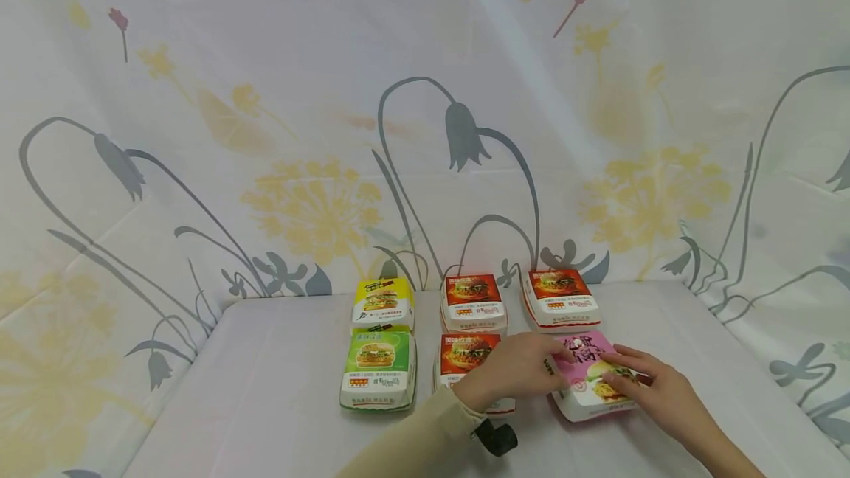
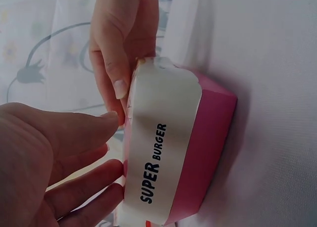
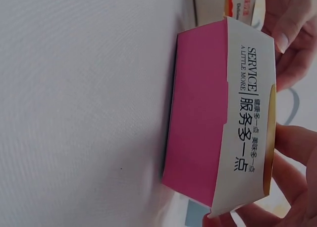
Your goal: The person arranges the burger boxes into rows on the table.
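A pink and white burger box lies at the front right of the table; its side reads "SUPER BURGER" and "SERVICE A LITTLE MORE". My left hand reaches over from the left, and its straight fingers touch the lid's left edge. On the lid's right side rests my right hand with its fingers laid flat; its thumb is against the lid's rim. In the right wrist view the right hand's fingers and the left hand's fingers frame the lid. The box stands closed.
Five more boxes stand on the white table: green, yellow, and three red ones. A flowered cloth hangs behind. A black wrist camera sits under my left sleeve.
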Demonstrator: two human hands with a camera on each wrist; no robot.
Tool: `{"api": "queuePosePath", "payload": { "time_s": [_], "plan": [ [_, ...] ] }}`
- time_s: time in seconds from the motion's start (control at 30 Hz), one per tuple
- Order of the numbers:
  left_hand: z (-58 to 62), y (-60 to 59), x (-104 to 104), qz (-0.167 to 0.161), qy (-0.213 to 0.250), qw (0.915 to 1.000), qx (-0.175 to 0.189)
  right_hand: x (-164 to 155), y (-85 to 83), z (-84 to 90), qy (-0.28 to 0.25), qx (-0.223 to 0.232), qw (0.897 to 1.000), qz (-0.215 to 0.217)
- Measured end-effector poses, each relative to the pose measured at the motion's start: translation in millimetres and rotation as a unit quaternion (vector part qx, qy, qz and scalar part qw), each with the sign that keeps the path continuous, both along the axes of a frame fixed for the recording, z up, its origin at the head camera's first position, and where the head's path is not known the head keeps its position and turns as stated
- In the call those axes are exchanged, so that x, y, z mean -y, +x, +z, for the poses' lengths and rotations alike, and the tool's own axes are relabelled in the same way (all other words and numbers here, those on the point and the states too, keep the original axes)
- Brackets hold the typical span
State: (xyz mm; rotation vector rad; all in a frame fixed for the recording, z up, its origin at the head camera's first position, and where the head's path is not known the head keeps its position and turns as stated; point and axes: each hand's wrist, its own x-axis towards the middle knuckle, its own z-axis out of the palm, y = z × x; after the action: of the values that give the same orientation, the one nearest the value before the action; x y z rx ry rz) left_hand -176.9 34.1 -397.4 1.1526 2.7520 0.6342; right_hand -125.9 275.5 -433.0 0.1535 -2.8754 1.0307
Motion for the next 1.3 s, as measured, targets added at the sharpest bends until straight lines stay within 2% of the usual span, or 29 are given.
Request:
{"api": "queuePosePath", "payload": {
  "time_s": [0.1,0.23,0.47,0.63,1.0,1.17,1.3],
  "plan": [
    [-1.2,0.0,-0.4,0.005,0.005,1.0000,0.001,-1.0,0.7,-1.5,0.001,-0.016,1.000,0.009],
    [-3.3,0.0,-1.5,0.013,0.009,0.9999,0.005,-2.5,2.1,-1.1,-0.020,-0.014,0.999,0.021],
    [-5.1,3.0,-6.1,0.030,-0.016,0.9994,0.006,-5.5,3.1,1.0,-0.017,0.018,0.999,0.037],
    [-6.8,4.9,-7.6,0.033,-0.026,0.9991,-0.006,-8.6,3.8,1.6,-0.009,0.022,0.998,0.057],
    [-11.4,3.7,-14.4,0.032,-0.038,0.9982,-0.035,-21.4,-0.1,-3.1,-0.008,-0.051,0.992,0.117],
    [-12.9,3.3,-16.2,0.026,-0.035,0.9973,-0.059,-24.5,-1.3,-5.1,-0.002,-0.072,0.991,0.114],
    [-13.9,3.2,-16.6,0.026,-0.035,0.9970,-0.063,-26.0,-1.9,-6.8,0.001,-0.073,0.991,0.110]
  ]
}}
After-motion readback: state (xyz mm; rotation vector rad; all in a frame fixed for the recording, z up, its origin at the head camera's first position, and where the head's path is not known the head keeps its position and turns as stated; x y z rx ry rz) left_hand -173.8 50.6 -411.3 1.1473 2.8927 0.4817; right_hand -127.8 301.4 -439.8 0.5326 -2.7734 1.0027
